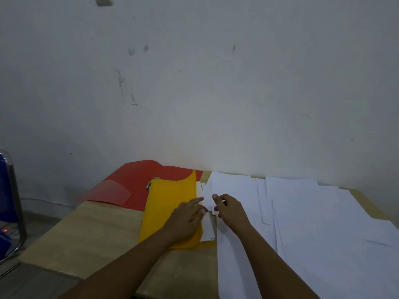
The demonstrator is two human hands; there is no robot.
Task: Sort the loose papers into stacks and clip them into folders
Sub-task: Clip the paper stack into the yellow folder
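Note:
A yellow folder [168,203] lies on the wooden table [92,238], partly over an open red folder [138,180] with a clear inner pocket. My left hand [185,221] rests flat on the yellow folder's right edge, index finger stretched toward a white fastener strip [208,228] that pokes out beside it. My right hand [231,210] pinches the upper end of that strip, at the left edge of the loose white papers [313,223], which are spread in overlapping sheets over the table's right half.
A grey scuffed wall [194,83] stands right behind the table. A chair with a chrome frame and blue seat [8,201] is at the far left, off the table. Bare wood shows at the table's front left.

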